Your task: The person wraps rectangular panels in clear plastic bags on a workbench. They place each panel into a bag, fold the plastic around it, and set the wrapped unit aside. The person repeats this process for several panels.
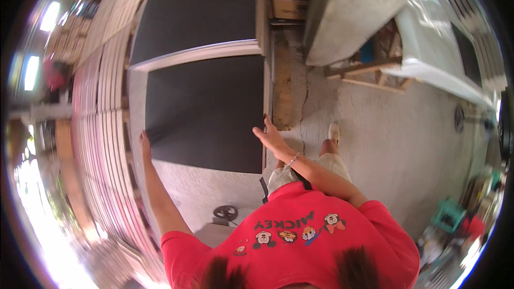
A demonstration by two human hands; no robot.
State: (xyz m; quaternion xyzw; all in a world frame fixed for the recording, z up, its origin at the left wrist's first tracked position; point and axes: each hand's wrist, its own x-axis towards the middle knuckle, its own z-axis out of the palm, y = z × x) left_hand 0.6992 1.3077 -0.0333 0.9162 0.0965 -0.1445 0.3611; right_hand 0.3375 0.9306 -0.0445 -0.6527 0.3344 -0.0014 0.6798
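The near black panel [206,109] lies level in front of the person, between the two hands, its far edge close against the pale front edge [198,54] of a far black panel [198,13]; whether they touch cannot be established from here. The left hand [144,143] is at the left edge of the near panel; its fingers are partly hidden, and I cannot tell whether they grasp. The right hand [272,137] grasps the right edge, thumb over the dark top face and fingers along the outer side. A bracelet [293,159] is on the right wrist. The person wears a red shirt [300,225] with printed cartoon figures. To the left runs a long stack of pale boards [96,118], some with pinkish edges. Beyond the right hand are cardboard boxes [289,8] and, beside them, a concrete column [364,8]. A wooden frame [369,68] stands near the column on the grey concrete floor [385,128]. A green plastic stool [448,214] is at lower right. A black wheel [225,213] shows below the near panel; what it belongs to is unclear.
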